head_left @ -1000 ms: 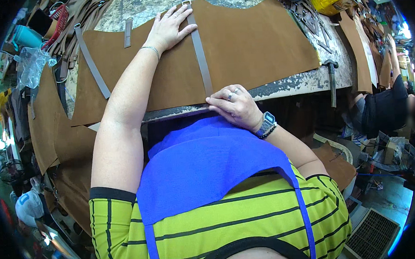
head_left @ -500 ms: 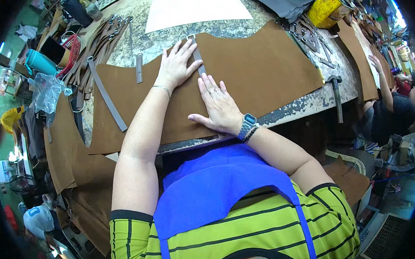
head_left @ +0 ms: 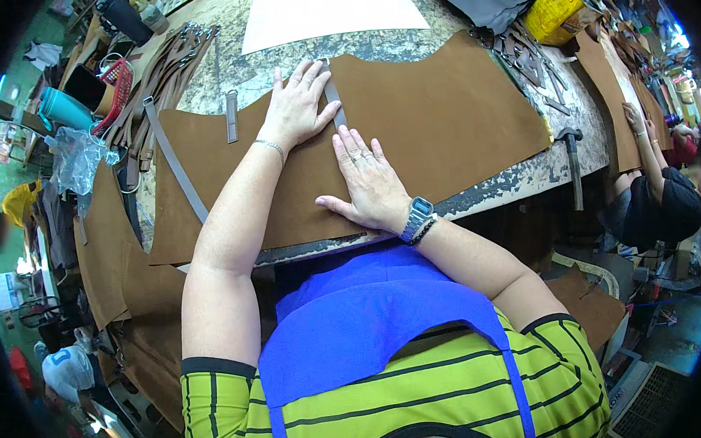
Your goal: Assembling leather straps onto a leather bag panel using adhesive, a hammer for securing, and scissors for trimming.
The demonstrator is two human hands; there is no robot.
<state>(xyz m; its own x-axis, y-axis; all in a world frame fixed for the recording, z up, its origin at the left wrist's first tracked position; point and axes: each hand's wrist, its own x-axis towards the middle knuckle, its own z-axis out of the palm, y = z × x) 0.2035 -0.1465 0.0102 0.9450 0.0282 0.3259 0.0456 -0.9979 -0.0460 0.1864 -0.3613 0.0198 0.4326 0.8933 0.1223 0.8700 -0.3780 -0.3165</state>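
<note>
We see the right hand (head_left: 371,184) flat and open on the brown leather panel (head_left: 440,119) near the desk (head_left: 538,173) edge — farther in than a second ago. Beyond it, the left hand (head_left: 297,107) stays spread, fingers touching the grey strap (head_left: 334,101) — panel lying centre.

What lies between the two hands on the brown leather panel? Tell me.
In the head view, a narrow grey strap runs between the left hand and right hand, lying on the brown leather panel; both hands press flat beside it.
</note>
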